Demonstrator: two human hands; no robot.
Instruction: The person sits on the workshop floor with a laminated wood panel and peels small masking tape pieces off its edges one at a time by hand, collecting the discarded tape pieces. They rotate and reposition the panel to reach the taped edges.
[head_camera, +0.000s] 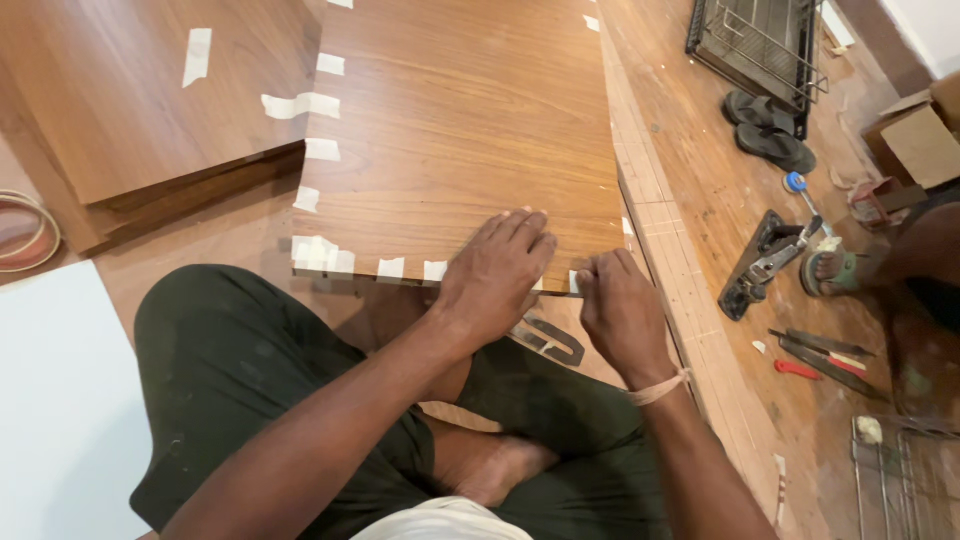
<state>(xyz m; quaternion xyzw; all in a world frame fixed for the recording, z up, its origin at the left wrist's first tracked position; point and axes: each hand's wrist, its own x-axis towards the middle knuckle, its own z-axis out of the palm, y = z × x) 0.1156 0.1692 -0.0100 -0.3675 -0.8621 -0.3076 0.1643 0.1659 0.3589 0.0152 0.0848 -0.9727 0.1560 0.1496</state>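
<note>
Floor of wood carries everything. Walnut-veneer panel lies flat ahead of crossed legs, its edges dotted with masking tape strips. More panels stacked at left, white sheet beside the knee. Left hand open, palm flat on panel's near edge. Right hand curled at the near right corner, pinching something small, can't tell what. Hand plane and sandals off right.
</note>
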